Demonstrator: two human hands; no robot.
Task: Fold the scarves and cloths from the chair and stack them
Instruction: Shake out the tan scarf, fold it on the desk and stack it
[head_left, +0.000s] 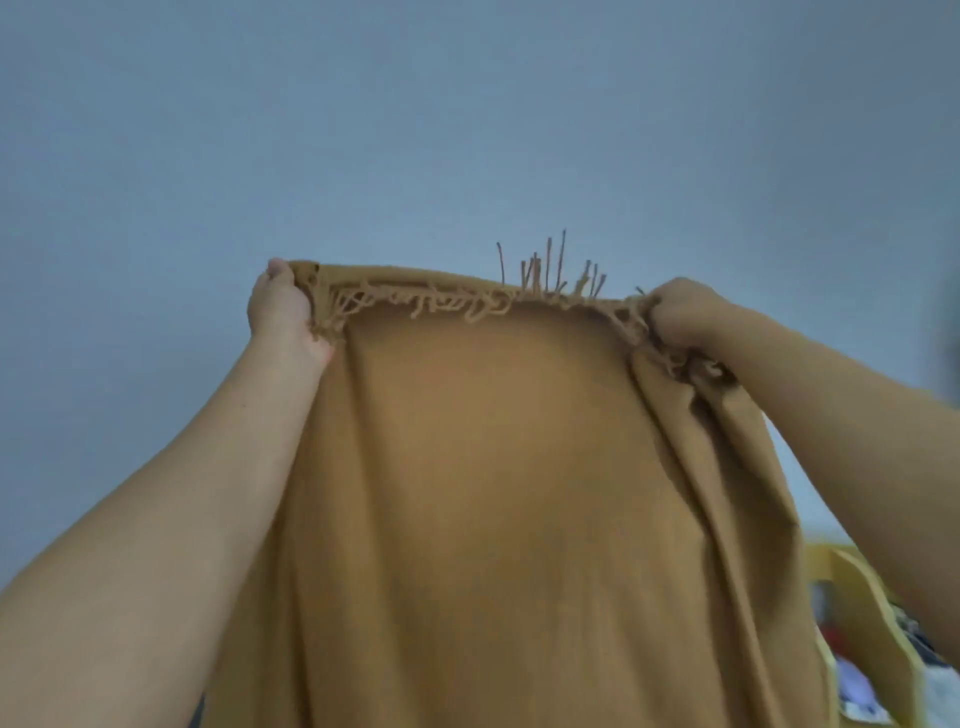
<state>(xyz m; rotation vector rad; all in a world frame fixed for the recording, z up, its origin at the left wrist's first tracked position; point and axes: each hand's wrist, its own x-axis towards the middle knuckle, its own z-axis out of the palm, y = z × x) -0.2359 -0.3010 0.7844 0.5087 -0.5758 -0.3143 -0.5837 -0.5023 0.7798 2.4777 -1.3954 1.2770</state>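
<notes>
A mustard-brown scarf (493, 467) with a fringed edge hangs spread out in front of me, held up high. My left hand (280, 306) grips its top left corner. My right hand (675, 312) grips the top right corner, where the cloth is bunched. The fringe runs along the top edge between the hands, with a few strands sticking up. The scarf falls down past the bottom of the view and hides what lies behind it. The chair and any other cloths are out of sight.
A plain blue-grey wall (467, 130) fills the background. At the lower right, a yellow-edged piece of furniture (872, 613) with mixed items on it shows, blurred.
</notes>
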